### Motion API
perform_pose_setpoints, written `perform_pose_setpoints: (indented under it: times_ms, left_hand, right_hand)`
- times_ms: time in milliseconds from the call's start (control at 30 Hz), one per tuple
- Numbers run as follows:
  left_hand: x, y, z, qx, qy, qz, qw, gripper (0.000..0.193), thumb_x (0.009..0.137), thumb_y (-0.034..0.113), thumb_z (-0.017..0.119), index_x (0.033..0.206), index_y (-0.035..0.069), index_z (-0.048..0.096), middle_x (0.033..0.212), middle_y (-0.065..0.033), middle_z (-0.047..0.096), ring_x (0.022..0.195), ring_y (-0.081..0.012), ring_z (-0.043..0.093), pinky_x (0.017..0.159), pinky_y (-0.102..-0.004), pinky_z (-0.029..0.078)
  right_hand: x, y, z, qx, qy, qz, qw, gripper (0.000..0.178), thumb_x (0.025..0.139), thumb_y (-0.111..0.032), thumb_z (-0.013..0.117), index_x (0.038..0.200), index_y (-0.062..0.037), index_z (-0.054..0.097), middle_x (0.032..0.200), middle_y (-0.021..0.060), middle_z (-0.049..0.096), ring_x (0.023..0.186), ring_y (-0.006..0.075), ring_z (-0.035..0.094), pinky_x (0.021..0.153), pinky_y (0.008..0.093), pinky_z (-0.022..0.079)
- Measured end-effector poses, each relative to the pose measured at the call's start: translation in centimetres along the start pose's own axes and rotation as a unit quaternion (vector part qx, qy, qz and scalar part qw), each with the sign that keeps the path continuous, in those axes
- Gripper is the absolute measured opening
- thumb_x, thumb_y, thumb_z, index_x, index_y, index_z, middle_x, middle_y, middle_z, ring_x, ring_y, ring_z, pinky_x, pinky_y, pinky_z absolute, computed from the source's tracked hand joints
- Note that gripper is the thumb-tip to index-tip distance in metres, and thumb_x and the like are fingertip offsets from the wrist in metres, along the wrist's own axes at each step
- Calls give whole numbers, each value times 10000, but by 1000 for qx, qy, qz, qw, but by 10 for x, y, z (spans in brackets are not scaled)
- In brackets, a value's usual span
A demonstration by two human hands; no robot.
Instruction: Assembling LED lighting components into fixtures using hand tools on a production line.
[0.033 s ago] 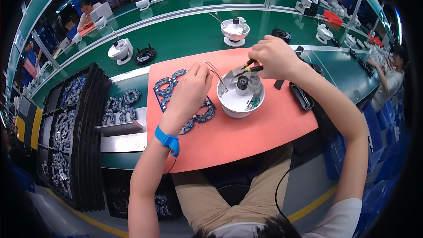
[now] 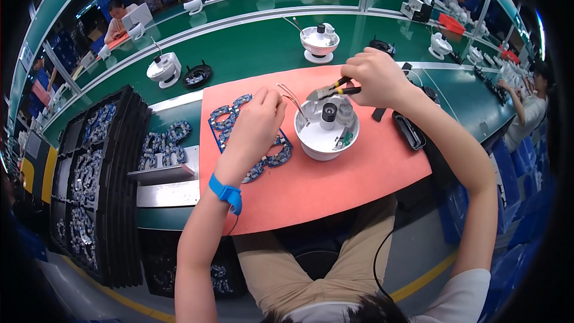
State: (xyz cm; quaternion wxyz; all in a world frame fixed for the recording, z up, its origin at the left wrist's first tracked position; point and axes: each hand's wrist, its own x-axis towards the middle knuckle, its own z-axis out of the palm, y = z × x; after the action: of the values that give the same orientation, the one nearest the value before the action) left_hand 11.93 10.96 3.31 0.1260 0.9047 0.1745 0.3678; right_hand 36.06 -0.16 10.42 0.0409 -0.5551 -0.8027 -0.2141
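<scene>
At orange mat (image 2: 371, 173)'s 9 o'clock, blue PCBs (image 2: 280, 154) part-covered by L hand (image 2: 260, 122); wires (image 2: 291, 94) pinched in its fingers, 10 o'clock of white housing (image 2: 314, 133), set nr mat ctr; pliers (image 2: 347, 90) clasped in R hand (image 2: 376, 78), approx 1 o'clock.

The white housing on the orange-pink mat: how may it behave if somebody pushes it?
The white housing may rock, since it narrows toward its base. Its thin wires probably flex easily, as they curve visibly.
</scene>
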Motion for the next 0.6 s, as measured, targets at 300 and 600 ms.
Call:
perform_pose_setpoints:
  times_ms: [300,600]
  left_hand:
    - [-41,-19,-8,-126,91,-110,982,121,912,59,598,842,-21,539,742,-93,501,578,-170,493,515,-311,402]
    - [-46,-41,-4,-124,120,-153,973,133,913,61,596,825,-23,541,687,-69,469,547,-142,437,485,-296,353]
  right_hand:
    - [-60,-60,5,92,151,-25,984,388,599,-191,783,953,-107,648,900,13,620,763,193,569,701,351,426]
    - [-56,-74,43,23,152,-12,988,300,732,-256,730,985,-141,616,856,-26,567,795,167,546,729,354,371]
